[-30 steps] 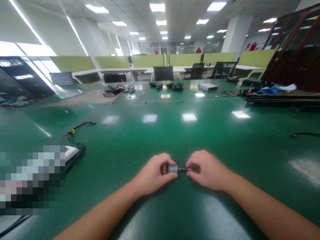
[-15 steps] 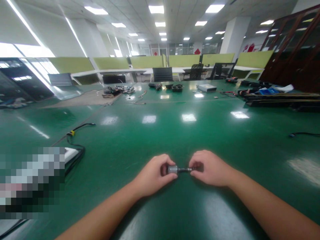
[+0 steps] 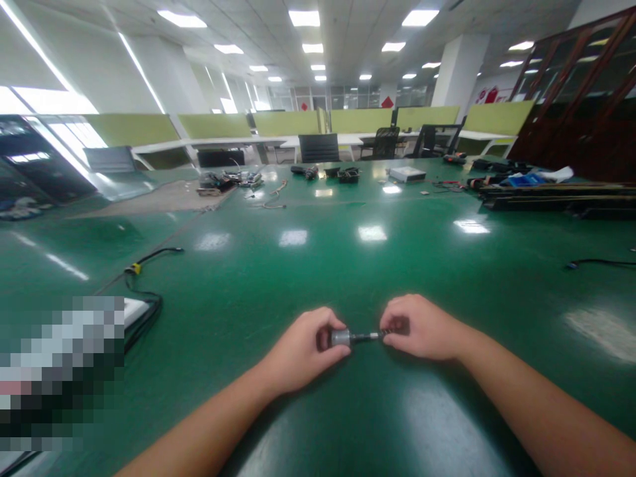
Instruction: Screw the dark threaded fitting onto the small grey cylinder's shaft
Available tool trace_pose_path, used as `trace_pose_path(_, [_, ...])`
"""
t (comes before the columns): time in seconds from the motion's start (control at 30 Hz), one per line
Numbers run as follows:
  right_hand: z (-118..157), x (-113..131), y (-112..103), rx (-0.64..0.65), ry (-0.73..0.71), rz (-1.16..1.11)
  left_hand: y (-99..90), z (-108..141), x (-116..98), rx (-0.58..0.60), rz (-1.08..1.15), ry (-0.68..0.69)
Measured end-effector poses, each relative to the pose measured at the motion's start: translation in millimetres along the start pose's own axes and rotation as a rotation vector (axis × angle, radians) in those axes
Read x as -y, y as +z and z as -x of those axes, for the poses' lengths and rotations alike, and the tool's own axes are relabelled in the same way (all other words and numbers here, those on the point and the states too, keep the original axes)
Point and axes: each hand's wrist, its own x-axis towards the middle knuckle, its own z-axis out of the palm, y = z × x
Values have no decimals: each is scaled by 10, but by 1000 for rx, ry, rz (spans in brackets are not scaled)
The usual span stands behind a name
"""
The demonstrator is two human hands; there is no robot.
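Note:
In the head view, my left hand (image 3: pixel 304 348) is closed round a small silver-grey cylinder (image 3: pixel 340 338), gripping it between thumb and fingers. From the cylinder's right end runs a thin dark shaft (image 3: pixel 362 338) with a lighter band near its far end. My right hand (image 3: pixel 422 328) pinches the shaft's right end, where a dark, ridged, coil-like piece (image 3: pixel 392 331) shows partly between the fingers. What exactly the fingertips cover is hidden. Both hands are low over the green table (image 3: pixel 278 285), with the piece lying level between them.
A blurred-out pale object (image 3: pixel 136 310) lies at left beside black cables (image 3: pixel 149 311) with a yellow tie. Another cable (image 3: pixel 596 263) is at right. Farther back are loose parts (image 3: pixel 231 180), a flat white box (image 3: pixel 407 173) and a pile of long dark strips (image 3: pixel 551 197).
My right hand has shifted slightly right and away from my left hand, so a little more of the shaft shows. My left hand keeps its grip. The view has turned slightly.

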Motion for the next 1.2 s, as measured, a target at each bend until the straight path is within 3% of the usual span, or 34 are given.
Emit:
trace_pose_path(0.4, [-180, 192, 423, -94, -128, 62, 34, 14, -13, -28, -71, 126])
trace_pose_path(0.57, [-157, 162, 426, -122, -127, 46, 30, 3, -12, -17, 2, 108])
trace_pose_path(0.83, [-139, 181, 408, -106, -126, 49, 18, 5, -54, 5, -141, 121])
trace_pose_path(1.2, [-137, 179, 405, -114, -169, 61, 19, 4, -45, -2, -116, 111])
